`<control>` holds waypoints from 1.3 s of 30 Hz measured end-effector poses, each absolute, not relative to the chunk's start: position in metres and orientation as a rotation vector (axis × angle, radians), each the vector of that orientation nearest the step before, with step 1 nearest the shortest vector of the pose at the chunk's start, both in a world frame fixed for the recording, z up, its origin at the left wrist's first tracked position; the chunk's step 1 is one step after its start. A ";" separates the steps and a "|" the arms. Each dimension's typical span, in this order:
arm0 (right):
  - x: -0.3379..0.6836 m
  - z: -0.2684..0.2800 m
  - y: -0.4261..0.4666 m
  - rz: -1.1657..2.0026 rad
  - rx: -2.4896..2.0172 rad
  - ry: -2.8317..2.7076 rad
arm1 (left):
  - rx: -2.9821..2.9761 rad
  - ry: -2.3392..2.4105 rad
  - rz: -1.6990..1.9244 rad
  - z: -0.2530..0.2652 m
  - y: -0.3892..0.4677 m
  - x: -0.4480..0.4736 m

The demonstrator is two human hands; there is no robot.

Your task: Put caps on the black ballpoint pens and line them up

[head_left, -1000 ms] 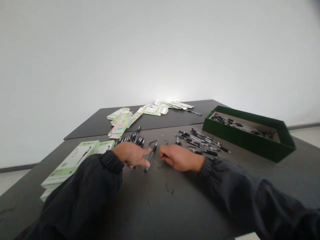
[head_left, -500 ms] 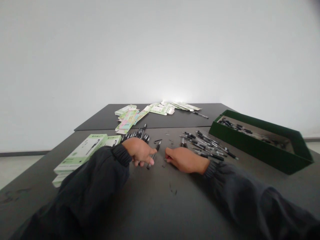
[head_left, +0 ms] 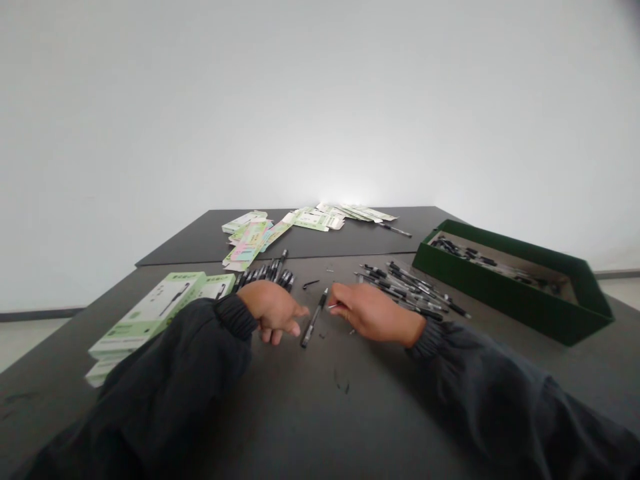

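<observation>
Pen (head_left: 313, 319) on table (head_left: 310, 413) between your hands.
Its long axis ran near-left to far-right, tip away from you. Your left hand (head_left: 275, 310) lay loosely curled beside it; your right hand (head_left: 367, 310) pinched a small part at its far end. Loose pens (head_left: 410, 287) lay right, boxes (head_left: 150, 313) left.

Two hands (head_left: 320, 313), one green tray (head_left: 520, 297), one loose pen (head_left: 313, 319) between them, two dark tables (head_left: 310, 400).

Under your cloth sleeves (head_left: 180, 373) lies a matt dark table (head_left: 300, 427); the pen (head_left: 313, 319) looks like glossy black plastic, the green boxes (head_left: 150, 313) like smooth printed card.
</observation>
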State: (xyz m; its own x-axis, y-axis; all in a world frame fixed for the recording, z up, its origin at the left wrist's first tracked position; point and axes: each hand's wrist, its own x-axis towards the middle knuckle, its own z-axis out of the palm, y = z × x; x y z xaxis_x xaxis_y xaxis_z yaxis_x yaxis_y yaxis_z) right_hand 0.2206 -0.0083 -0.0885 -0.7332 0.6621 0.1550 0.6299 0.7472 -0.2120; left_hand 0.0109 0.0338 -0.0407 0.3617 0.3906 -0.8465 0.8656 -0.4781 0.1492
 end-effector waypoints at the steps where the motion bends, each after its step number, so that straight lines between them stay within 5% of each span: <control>1: 0.221 -0.089 -0.008 0.217 -1.023 -2.738 | 2.029 1.087 -1.028 -0.040 0.034 0.011; 9: 0.224 -0.100 -0.005 0.297 -1.037 -2.765 | 2.033 1.107 -1.009 -0.036 0.034 0.008; 18: 0.230 -0.087 0.001 1.100 -0.897 -2.046 | 2.049 1.093 -1.023 -0.042 0.035 0.011; 24: 0.229 -0.094 0.003 1.359 -0.775 -1.798 | 2.050 1.103 -1.031 -0.044 0.034 0.010; 33: 0.232 -0.096 0.001 1.457 -0.727 -1.718 | 2.037 1.110 -1.015 -0.049 0.036 0.010; 39: 0.227 -0.081 -0.010 0.925 -0.935 -2.043 | 2.010 1.121 -1.017 -0.053 0.037 0.010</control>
